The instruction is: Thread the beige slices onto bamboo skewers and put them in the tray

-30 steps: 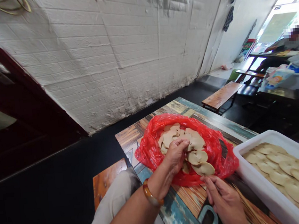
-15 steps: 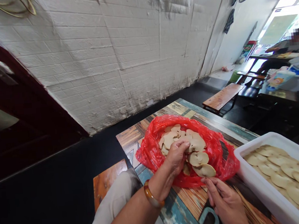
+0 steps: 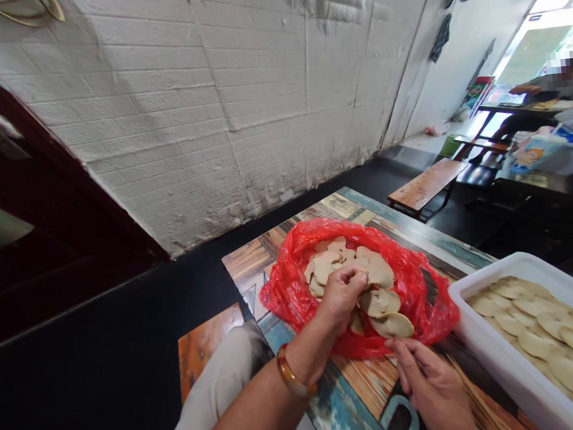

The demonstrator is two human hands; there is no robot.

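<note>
Partly hidden slices, perhaps skewered

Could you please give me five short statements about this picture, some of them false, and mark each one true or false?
1. The red bag lies on the table. True.
2. A bracelet is on the same arm as the left hand. True.
3. Both hands are deep inside the red bag. False: the right hand is at its near edge.
4. The white tub contains pale, flat slices. True.
5. The white tub is left of the red bag. False: it is to the right.
</note>
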